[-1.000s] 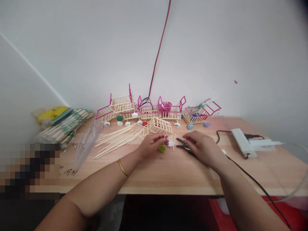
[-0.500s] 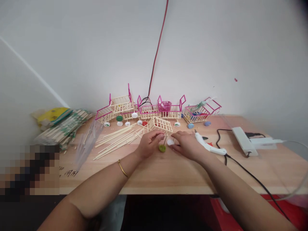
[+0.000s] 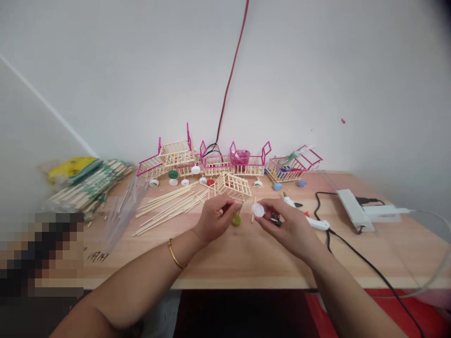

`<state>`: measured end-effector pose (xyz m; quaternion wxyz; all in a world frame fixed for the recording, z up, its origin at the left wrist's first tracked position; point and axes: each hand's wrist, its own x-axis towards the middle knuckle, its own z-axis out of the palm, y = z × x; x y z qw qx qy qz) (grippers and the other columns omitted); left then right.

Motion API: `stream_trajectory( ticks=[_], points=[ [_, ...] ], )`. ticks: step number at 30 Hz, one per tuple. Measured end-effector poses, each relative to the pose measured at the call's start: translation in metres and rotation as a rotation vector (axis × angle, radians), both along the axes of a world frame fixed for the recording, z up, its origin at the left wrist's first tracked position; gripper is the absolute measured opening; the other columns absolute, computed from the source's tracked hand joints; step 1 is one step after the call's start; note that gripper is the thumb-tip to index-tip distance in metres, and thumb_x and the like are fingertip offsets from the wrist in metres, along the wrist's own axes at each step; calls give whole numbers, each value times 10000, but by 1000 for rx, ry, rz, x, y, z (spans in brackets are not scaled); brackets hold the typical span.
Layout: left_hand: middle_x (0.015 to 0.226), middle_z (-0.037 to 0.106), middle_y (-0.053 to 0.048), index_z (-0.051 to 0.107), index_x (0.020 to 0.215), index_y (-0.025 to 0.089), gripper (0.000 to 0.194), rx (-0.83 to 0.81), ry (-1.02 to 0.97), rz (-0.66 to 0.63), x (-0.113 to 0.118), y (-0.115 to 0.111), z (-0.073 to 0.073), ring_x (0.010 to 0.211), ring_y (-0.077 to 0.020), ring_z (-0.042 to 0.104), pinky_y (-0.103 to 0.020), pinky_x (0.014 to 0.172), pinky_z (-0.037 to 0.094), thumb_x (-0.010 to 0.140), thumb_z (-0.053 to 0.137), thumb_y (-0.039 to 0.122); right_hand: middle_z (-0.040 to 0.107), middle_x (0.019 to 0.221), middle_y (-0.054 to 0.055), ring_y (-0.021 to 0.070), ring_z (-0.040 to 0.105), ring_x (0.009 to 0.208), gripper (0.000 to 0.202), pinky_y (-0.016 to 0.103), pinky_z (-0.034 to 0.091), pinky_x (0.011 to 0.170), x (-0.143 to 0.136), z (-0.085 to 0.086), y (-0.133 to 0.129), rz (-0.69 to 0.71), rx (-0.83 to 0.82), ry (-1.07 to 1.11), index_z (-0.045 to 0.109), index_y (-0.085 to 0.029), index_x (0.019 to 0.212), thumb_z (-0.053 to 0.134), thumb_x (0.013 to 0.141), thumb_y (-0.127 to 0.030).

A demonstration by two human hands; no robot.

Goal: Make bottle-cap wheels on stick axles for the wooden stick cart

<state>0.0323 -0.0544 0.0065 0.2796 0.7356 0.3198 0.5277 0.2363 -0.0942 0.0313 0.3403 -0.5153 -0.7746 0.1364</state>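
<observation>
My left hand (image 3: 218,215) is closed in a pinch on a short wooden stick (image 3: 239,209), most of it hidden by the fingers. A green bottle cap (image 3: 236,220) sits at the stick's lower end. Between thumb and fingers of my right hand (image 3: 287,223) is a white bottle cap (image 3: 258,210), held up with its round face toward me. The two caps are a small gap apart. A loose short stick (image 3: 252,213) lies on the table between my hands. Just behind them stands a small basket frame of plain sticks (image 3: 233,185).
Stick carts with pink rims and cap wheels (image 3: 248,166) line the wall. Loose sticks (image 3: 169,206) and a bagged bundle of sticks (image 3: 95,185) lie left. A white glue gun (image 3: 317,224) with a black cord and a power strip (image 3: 355,210) are on the right.
My right hand has lifted the white cap from the tabletop and turned it upright. My left hand keeps the stick with the green cap nearly in place.
</observation>
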Motion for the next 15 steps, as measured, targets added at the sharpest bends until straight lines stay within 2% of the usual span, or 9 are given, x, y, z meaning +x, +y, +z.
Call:
stream_trajectory(
  ticks=[1, 4, 7, 12, 14, 15],
  points=[
    [584, 535, 7, 593, 683, 146, 234, -44, -22, -59, 0, -3, 2, 543, -82, 476, -216, 545, 402, 834, 601, 325, 625, 868, 36, 178, 574, 766, 219, 302, 454, 696, -3, 2, -6, 17, 28, 44, 586, -227, 1036, 600, 829, -296],
    [663, 596, -8, 614, 903, 145, 253, -341, -194, -371, 2, -9, 6, 490, -84, 527, -219, 479, 433, 819, 624, 383, 613, 853, 36, 181, 566, 767, 232, 311, 468, 699, -14, 4, -17, 65, 110, 111, 584, -233, 1038, 631, 817, -286],
    [770, 657, -51, 593, 1026, 144, 340, -568, -313, -602, 4, -10, 6, 567, -130, 621, -256, 524, 506, 780, 683, 362, 612, 857, 39, 185, 563, 774, 224, 316, 477, 679, -22, 3, -20, 60, 176, 108, 592, -249, 1032, 634, 812, -254],
    [817, 673, -68, 632, 987, 123, 322, -710, -373, -694, 3, -4, 4, 615, -134, 636, -261, 567, 527, 725, 746, 273, 622, 921, 46, 193, 582, 836, 273, 331, 502, 715, -20, 3, -21, 94, 230, 61, 581, -256, 1098, 627, 832, -295],
    [785, 666, -58, 641, 971, 115, 317, -703, -410, -667, 2, -1, 4, 609, -136, 637, -268, 577, 529, 715, 753, 267, 624, 979, 56, 189, 595, 845, 380, 332, 510, 742, -5, 6, -20, 103, 180, 17, 533, -247, 1201, 619, 837, -318],
    [768, 663, -53, 641, 960, 113, 308, -680, -441, -634, 1, 0, 5, 596, -135, 634, -270, 573, 526, 722, 747, 277, 627, 977, 58, 188, 603, 845, 397, 331, 512, 748, 7, 7, -19, 55, 184, 1, 510, -240, 1233, 595, 853, -317]
  ],
)
